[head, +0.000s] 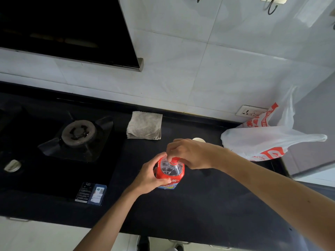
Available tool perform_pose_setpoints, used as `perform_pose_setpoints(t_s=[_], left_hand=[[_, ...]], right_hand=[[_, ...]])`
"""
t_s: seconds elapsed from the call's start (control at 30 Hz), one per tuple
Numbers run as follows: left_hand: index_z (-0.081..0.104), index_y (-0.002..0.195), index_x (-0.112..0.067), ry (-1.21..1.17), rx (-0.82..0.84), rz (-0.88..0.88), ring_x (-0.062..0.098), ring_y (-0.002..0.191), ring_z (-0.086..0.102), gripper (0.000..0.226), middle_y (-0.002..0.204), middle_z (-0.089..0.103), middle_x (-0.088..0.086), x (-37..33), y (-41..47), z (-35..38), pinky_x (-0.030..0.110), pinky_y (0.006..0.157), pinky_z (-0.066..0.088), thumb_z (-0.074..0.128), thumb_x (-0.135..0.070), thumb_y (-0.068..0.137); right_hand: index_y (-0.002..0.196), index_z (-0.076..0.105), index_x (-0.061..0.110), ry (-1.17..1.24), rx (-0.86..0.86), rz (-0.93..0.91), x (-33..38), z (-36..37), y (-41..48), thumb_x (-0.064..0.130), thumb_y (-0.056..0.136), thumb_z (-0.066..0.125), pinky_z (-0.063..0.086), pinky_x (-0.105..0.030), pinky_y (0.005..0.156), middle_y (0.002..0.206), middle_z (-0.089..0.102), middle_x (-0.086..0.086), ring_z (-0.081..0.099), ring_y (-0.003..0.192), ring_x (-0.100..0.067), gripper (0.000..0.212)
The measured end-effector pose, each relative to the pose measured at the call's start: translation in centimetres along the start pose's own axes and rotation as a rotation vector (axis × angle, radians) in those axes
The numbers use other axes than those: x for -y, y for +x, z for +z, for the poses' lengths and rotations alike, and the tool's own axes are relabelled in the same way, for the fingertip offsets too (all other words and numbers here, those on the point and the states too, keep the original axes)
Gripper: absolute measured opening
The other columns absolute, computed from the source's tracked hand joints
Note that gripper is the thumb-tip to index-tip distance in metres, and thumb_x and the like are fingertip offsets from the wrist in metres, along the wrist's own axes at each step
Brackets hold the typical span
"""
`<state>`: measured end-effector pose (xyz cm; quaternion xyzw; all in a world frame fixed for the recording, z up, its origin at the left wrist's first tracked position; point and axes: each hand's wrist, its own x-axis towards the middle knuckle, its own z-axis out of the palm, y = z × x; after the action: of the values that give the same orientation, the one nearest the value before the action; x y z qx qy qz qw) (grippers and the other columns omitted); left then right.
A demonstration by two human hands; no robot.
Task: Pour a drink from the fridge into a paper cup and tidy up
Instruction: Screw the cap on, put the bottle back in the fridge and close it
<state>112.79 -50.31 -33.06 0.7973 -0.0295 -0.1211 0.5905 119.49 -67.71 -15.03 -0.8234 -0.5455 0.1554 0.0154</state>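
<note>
**Cap work on the bottle, pour status unclear**

Bottle [170, 171] w/ red label stands upright on the black countertop [199, 205], so it's out of the fridge. L hand [150, 175] is wrapped round its body, steadying it. R hand [188, 153] pinches the red cap [174, 160] from above. Can't tell if the cap's coming off or going on.

Paper cup [199, 140] sits just behind the bottle, mostly hidden by the R hand, contents not visible. Folded cloth [144, 128] is behind-left of the bottle.

Prob left: pour (if not done), re-cap, bottle back to the fridge, wipe.
</note>
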Motion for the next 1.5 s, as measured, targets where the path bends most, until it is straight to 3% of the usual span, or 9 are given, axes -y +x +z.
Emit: perform_pose_setpoints(t_s=[0.27, 0.4, 0.57, 0.73, 0.87, 0.97, 1.2, 1.37, 1.5], left_hand=[[0.042, 0.143, -0.034, 0.008, 0.008, -0.001, 0.017, 0.125, 0.059, 0.09, 0.133, 0.059, -0.009, -0.2, -0.1, -0.1, 0.045, 0.097, 0.056, 0.088, -0.028, 0.067], [0.039, 0.146, -0.034, 0.019, 0.007, 0.008, 0.015, 0.127, 0.057, 0.092, 0.137, 0.055, -0.01, -0.1, -0.1, -0.2, 0.044, 0.098, 0.055, 0.088, -0.024, 0.068], [0.042, 0.139, -0.044, 0.015, 0.007, 0.024, 0.008, 0.128, 0.054, 0.088, 0.135, 0.053, -0.021, -0.4, -0.3, -0.1, 0.038, 0.099, 0.055, 0.086, -0.015, 0.069], [0.041, 0.144, -0.034, 0.012, 0.021, 0.027, 0.017, 0.126, 0.058, 0.089, 0.133, 0.058, -0.008, -0.3, -0.2, -0.1, 0.044, 0.098, 0.056, 0.087, -0.02, 0.069], [0.042, 0.142, -0.04, -0.005, 0.005, 0.037, 0.01, 0.126, 0.056, 0.088, 0.136, 0.055, -0.012, -0.5, -0.2, -0.1, 0.039, 0.099, 0.055, 0.087, -0.017, 0.07], [0.043, 0.143, -0.033, -0.01, 0.013, 0.029, 0.013, 0.124, 0.059, 0.088, 0.132, 0.059, -0.009, -0.2, -0.1, 0.0, 0.039, 0.099, 0.055, 0.087, -0.017, 0.069], [0.04, 0.144, -0.034, -0.003, 0.01, 0.01, 0.013, 0.126, 0.057, 0.091, 0.135, 0.056, -0.01, 0.1, 0.0, 0.0, 0.041, 0.098, 0.056, 0.088, -0.024, 0.067], [0.041, 0.143, -0.037, -0.021, 0.004, 0.026, 0.01, 0.122, 0.06, 0.088, 0.132, 0.059, -0.011, -0.2, -0.2, 0.0, 0.037, 0.097, 0.056, 0.087, -0.018, 0.07], [0.042, 0.142, -0.034, -0.023, 0.003, 0.043, 0.008, 0.119, 0.062, 0.085, 0.129, 0.062, -0.01, -0.5, -0.3, 0.0, 0.034, 0.098, 0.056, 0.086, -0.016, 0.072]], right_hand=[[0.119, 0.067, 0.01, -0.033, 0.002, -0.035, 0.2, 0.4, -0.1, 0.009, 0.084, 0.075, 0.054, -0.034, 0.091, 0.121, 0.065, -0.004, 0.057, 0.113, -0.02, 0.036], [0.117, 0.068, 0.011, -0.044, -0.041, 0.043, 0.0, 0.8, 0.0, 0.025, 0.094, 0.064, 0.056, -0.038, 0.085, 0.11, 0.065, -0.006, 0.063, 0.099, -0.022, 0.027], [0.113, 0.065, 0.012, -0.191, -0.012, 0.232, 0.3, 1.6, 1.1, 0.051, 0.097, 0.048, 0.058, -0.04, 0.076, 0.098, 0.071, -0.007, 0.069, 0.084, -0.026, 0.046], [0.112, 0.063, 0.012, -0.247, 0.057, 0.316, 0.2, 0.3, 1.2, 0.069, 0.086, 0.007, 0.057, -0.033, 0.073, 0.094, 0.07, -0.004, 0.068, 0.079, -0.022, 0.084], [0.141, 0.039, 0.025, -0.107, 0.056, 0.195, -0.2, 0.1, 0.2, 0.055, 0.095, 0.051, 0.042, -0.027, 0.071, 0.118, 0.058, -0.001, 0.06, 0.103, -0.02, 0.056], [0.142, 0.041, 0.028, -0.172, 0.059, 0.068, 0.2, 0.0, -0.2, 0.03, 0.092, 0.067, 0.051, -0.033, 0.078, 0.124, 0.055, -0.004, 0.056, 0.111, -0.021, 0.057], [0.131, 0.053, 0.013, -0.28, 0.087, 0.167, 1.5, 0.2, 0.4, 0.021, 0.09, 0.07, 0.057, -0.04, 0.085, 0.117, 0.063, -0.005, 0.063, 0.106, -0.024, 0.045], [0.125, 0.049, 0.007, -0.349, 0.042, 0.231, 2.7, 1.0, 0.3, 0.028, 0.093, 0.061, 0.051, -0.034, 0.068, 0.111, 0.061, -0.007, 0.068, 0.09, -0.027, 0.041], [0.119, 0.051, 0.006, -0.424, 0.042, 0.329, 3.8, 1.4, 0.9, 0.029, 0.096, 0.054, 0.047, -0.035, 0.068, 0.105, 0.063, -0.008, 0.067, 0.089, -0.027, 0.033]])
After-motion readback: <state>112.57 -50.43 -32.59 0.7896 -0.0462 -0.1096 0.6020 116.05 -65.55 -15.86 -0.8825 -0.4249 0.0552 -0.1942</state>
